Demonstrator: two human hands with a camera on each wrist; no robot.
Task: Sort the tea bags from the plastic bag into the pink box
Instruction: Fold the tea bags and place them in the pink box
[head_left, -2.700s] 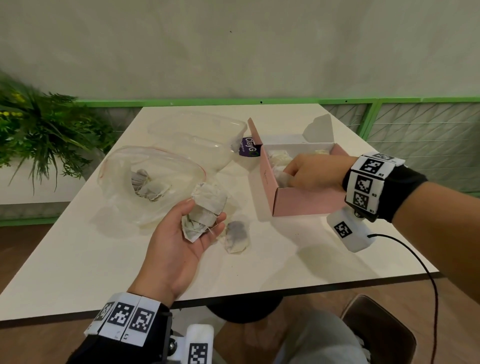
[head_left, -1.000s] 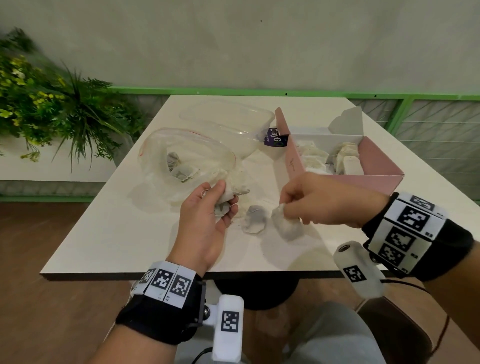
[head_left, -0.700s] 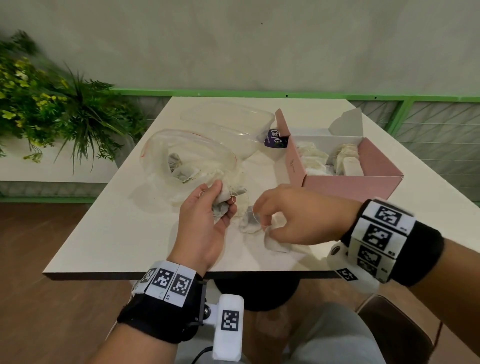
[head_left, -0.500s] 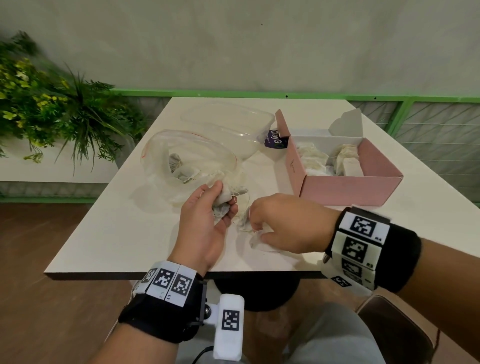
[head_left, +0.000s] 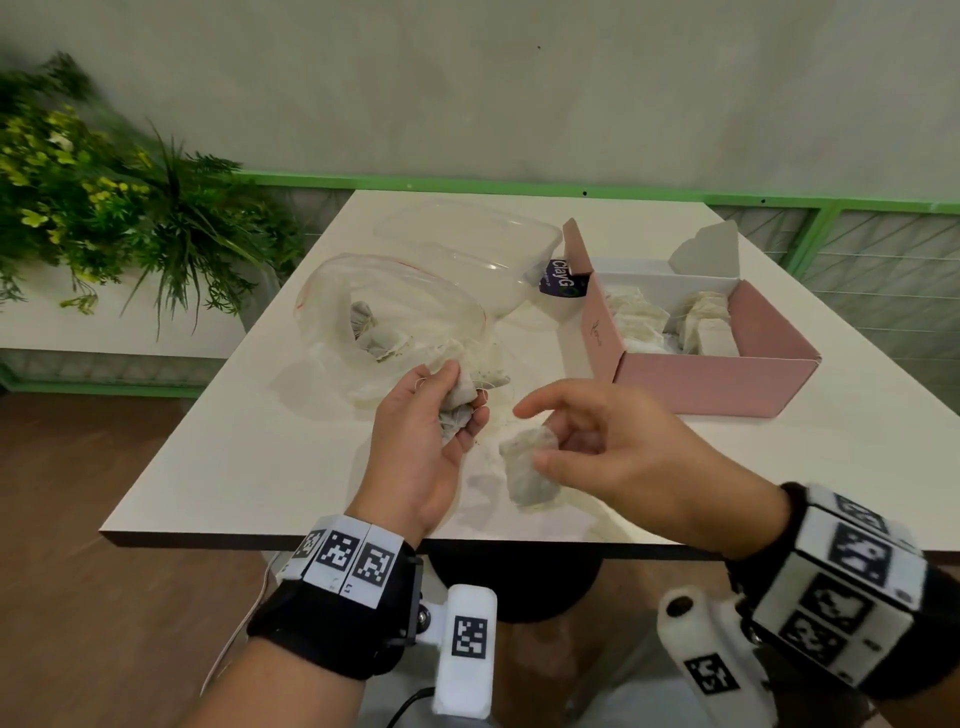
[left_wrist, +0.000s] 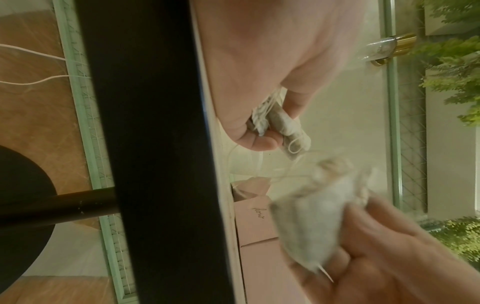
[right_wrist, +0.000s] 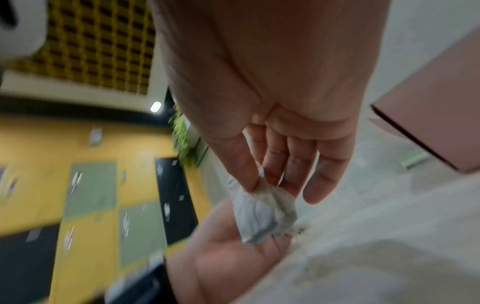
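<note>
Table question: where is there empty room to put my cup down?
The table is bare along its near left edge, left of the left hand, and right of the pink box. Between plastic bag and box it's crowded with tea bags and hands.

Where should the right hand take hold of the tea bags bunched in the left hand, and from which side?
Probably the crumpled ends poking out past the left hand's fingertips, approached from the right hand's side. The left fingers curl round the rest of the tea bags, leaving only that edge exposed. The right hand already pinches another tea bag, so it should drop it in the pink box first.
</note>
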